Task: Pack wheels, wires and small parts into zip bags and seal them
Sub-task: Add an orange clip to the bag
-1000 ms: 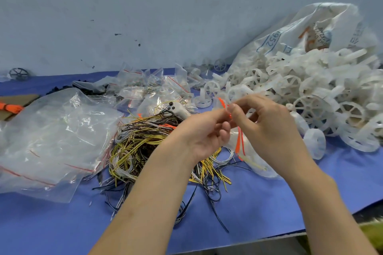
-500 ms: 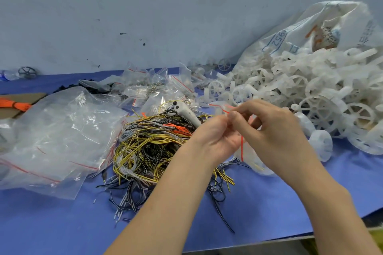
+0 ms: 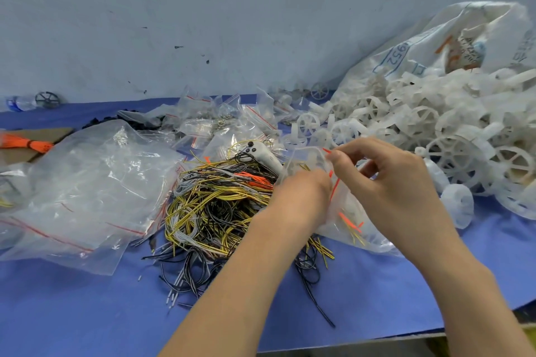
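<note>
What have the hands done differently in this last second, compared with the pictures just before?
The hands have drawn apart at the zip bag: a second ago their fingertips met in one pinch on its red-lined top, and now the left hand sits lower while the right hand holds the top edge higher, so the mouth shows open. Both still grip the bag. The wires and wheels lie as before.

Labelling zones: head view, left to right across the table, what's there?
Orange wire bundle → large clear bags → yellow-black wire pile → left hand → right hand → white wheels.
</note>
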`<state>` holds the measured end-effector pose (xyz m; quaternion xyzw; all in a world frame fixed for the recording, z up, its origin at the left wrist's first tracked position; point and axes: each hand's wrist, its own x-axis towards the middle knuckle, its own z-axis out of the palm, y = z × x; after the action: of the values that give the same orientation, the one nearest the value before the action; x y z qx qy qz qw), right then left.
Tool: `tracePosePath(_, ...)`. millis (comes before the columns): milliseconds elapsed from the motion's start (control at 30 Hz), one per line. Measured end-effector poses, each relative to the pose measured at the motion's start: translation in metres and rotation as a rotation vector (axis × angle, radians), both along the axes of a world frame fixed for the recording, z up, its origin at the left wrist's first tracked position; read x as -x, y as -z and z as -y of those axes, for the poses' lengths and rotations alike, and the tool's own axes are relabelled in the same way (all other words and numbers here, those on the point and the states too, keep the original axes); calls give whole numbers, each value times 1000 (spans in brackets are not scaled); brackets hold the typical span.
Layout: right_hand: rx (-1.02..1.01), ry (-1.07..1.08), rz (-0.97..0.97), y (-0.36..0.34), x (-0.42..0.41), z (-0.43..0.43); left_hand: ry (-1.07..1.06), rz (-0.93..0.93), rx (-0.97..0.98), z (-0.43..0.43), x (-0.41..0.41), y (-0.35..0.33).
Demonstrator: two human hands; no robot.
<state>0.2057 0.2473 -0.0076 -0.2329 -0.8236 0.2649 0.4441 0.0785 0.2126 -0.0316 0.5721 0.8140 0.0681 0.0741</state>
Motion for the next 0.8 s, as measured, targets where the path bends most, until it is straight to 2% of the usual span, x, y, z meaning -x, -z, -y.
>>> tracePosePath(67, 21, 11, -14, 1, 0, -2, 30, 32, 11, 4, 4, -6)
tracePosePath(167, 77, 22, -45, 1, -1, -6, 50, 296, -68, 20, 7, -20)
tracePosePath(333, 129, 95, -127, -1, -4, -15, 127, 289, -184, 50, 21, -46)
tracePosePath(467, 149, 173, -212, -6, -8, -17, 169, 405, -529, 71, 26, -58)
tracePosePath(533, 152, 213, -255, -9, -13, -20, 155, 389, -624, 78, 30, -53)
tracePosePath(600, 149, 250, -289, -12, -18, -23, 136, 327, -512, 85, 34, -38)
tracePosePath(733, 86, 310, -320, -18, -24, -27, 167, 179, 20, 99, 31, 6)
tracePosePath(800, 67, 320, -331, -21, -26, -29, 167, 187, 130, 105, 31, 17)
